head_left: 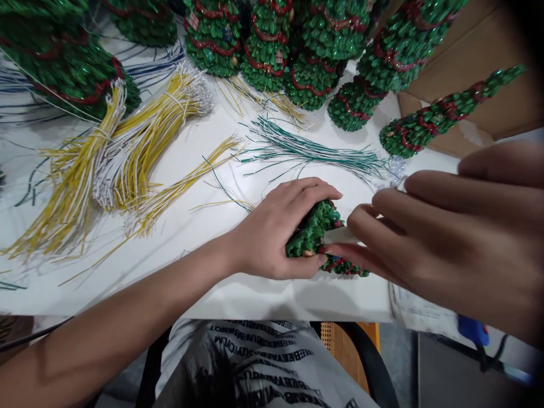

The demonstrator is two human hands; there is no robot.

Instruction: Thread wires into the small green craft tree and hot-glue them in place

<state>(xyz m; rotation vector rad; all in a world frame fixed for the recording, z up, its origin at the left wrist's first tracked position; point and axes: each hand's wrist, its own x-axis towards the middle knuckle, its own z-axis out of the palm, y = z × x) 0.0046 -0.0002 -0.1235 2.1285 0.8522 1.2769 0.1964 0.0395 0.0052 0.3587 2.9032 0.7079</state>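
My left hand (pixel 283 232) is wrapped round a small green Christmas tree figurine (pixel 312 229) with red garland, which lies on its side near the table's front edge. In my right hand (pixel 429 238) is a pale stick-like thing (pixel 338 236), pinched between the fingers, its tip against the figurine. The far end of the stick is hidden by my hand, so its kind does not show. Just beyond both hands lies a bundle of green and white wires (pixel 310 147). My right hand is slightly blurred.
Thick bundles of yellow and white wires (pixel 144 136) lie on the white table (pixel 212 289) at the left. Several larger tree figurines (pixel 212 39) stand along the back. One slim tree (pixel 442 116) leans by a cardboard box (pixel 476 62) at the right.
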